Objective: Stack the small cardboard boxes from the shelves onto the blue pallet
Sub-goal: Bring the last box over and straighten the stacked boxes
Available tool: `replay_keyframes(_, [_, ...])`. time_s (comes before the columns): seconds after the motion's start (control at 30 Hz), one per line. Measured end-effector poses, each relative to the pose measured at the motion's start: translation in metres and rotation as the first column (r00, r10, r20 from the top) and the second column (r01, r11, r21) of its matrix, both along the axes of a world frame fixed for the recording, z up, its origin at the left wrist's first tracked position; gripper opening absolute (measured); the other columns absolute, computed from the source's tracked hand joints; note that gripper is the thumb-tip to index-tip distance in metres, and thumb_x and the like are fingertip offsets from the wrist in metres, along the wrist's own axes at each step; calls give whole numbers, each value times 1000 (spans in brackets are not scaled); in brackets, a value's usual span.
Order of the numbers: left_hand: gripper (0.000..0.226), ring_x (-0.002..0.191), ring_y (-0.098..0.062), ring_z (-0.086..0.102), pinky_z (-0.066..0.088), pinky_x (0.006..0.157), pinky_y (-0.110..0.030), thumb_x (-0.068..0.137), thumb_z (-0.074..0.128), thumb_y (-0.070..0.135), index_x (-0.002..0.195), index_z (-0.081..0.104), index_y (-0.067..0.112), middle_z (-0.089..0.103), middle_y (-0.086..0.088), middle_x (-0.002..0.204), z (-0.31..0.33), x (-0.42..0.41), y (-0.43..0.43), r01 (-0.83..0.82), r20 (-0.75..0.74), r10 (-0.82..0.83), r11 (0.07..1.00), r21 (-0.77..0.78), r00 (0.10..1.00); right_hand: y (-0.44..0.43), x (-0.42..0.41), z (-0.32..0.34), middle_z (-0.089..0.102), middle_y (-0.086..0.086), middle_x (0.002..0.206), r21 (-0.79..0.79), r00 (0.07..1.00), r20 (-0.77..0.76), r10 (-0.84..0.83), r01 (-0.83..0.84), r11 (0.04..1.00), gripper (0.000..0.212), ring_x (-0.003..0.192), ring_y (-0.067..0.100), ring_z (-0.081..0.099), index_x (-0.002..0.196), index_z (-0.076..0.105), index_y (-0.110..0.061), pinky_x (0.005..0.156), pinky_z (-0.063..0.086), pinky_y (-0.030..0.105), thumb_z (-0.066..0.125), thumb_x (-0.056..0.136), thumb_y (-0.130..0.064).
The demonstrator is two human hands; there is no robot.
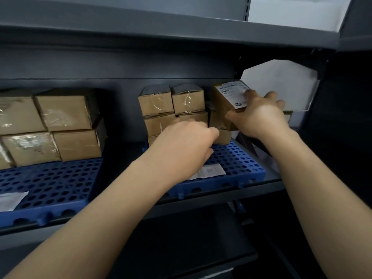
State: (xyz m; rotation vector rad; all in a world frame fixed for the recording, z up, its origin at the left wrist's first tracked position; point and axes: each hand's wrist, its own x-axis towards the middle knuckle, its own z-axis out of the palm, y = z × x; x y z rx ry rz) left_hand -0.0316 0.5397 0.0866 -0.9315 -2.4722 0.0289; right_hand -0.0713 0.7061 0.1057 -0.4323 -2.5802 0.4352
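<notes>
- Closest up, the left forearm (100, 208) and the right forearm (322, 198) reach up from the bottom edge into a dark grey shelf (201, 37).
- The right hand (259, 117) grips a small labelled box (227, 97), thumb under its near edge and fingers wrapped over the far side. The box is tilted, white label up, at the top right of the stack.
- The stack of small boxes (173, 103) sits at the back of the blue pallet (237, 160), taped brown cartons, a few layers high.
- The left hand (187, 141) is down at the lower boxes with its fingers curled in behind the knuckles. Honestly can't tell if it's holding one.
- A paper slip (209, 171) lies on the pallet just beside the left wrist.
- Off to the left, bigger cartons (60, 121) sit on a second blue pallet (50, 184), well apart from the small ones.
</notes>
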Motion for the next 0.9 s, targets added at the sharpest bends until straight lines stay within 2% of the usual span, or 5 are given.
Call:
replay_keyframes(0.3, [31,112,-22,49,38,97,-35,96,43,29,126,48,22,55,0,120,5,-29,15,-76,49,76,997,-14,996,15,-47,9,33,19,136,33,995,-12,97,-96,995,74,125,41,29,144,32,-18,96,37,44,56,83,-52])
replay_keyframes(0.57, [26,109,-22,50,40,95,-37,95,45,29,119,52,19,57,0,115,6,-49,29,-113,32,113,994,1,993,29,-101,11,41,18,136,105,986,43,159,-163,981,79,124,38,33,142,34,-17,90,36,43,51,78,-62])
replay_keyframes(0.73, [27,112,-21,49,36,95,-33,96,44,30,121,51,20,56,0,118,3,-57,35,-138,36,138,990,11,990,30,-121,11,36,19,142,124,980,83,184,-193,973,82,126,39,31,145,30,-16,92,35,42,48,81,-64])
replay_keyframes(0.9, [23,108,-20,50,37,94,-32,96,43,30,116,52,21,58,1,113,2,-63,35,-126,13,126,992,28,992,30,-128,14,44,20,139,205,974,93,208,-223,953,75,127,36,34,142,35,-11,95,31,40,41,87,-62])
